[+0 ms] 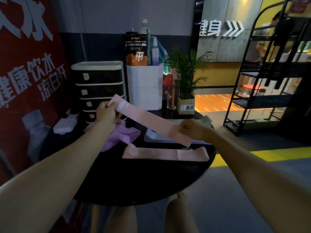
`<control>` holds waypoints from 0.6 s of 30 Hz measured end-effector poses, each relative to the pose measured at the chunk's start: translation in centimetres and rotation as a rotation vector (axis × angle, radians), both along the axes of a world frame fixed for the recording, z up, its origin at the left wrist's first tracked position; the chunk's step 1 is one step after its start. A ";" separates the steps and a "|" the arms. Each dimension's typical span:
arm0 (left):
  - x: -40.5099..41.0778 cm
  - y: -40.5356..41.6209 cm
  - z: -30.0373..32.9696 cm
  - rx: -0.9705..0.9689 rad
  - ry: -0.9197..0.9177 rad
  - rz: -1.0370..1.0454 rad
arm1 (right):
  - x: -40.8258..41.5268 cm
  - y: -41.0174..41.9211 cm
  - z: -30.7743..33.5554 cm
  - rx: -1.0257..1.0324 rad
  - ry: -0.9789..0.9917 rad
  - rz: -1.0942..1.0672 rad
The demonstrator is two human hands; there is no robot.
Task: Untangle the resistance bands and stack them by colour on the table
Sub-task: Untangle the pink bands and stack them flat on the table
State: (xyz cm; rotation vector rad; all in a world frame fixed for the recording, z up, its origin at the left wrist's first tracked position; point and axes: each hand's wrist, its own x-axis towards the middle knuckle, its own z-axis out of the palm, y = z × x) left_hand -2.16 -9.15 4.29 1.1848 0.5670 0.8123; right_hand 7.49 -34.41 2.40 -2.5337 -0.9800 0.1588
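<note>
Both hands pinch pink band (148, 121) taut, L hand (106, 113) high, R hand (191, 129) low, long axis diagonal.

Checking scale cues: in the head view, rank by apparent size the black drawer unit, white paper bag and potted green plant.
1. Black drawer unit
2. White paper bag and potted green plant: alike, unranked.
</note>
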 end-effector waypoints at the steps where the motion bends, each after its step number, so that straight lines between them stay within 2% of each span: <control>1: -0.1 -0.1 -0.6 -0.006 0.018 -0.001 | -0.1 -0.7 -0.4 0.021 -0.004 0.000; 10: -0.5 0.0 -6.5 0.124 0.267 -0.032 | -1.2 -4.8 -3.3 0.081 0.123 -0.211; 13: 1.0 1.9 -9.9 0.260 0.388 -0.048 | -1.3 -6.1 -4.0 0.227 0.150 -0.312; 15: 0.2 0.7 -9.9 0.350 0.426 -0.065 | -1.0 -6.8 -4.5 0.307 0.157 -0.384; 18: -1.8 -1.9 -8.8 0.436 0.498 -0.076 | -0.7 -6.9 -5.0 0.187 0.065 -0.461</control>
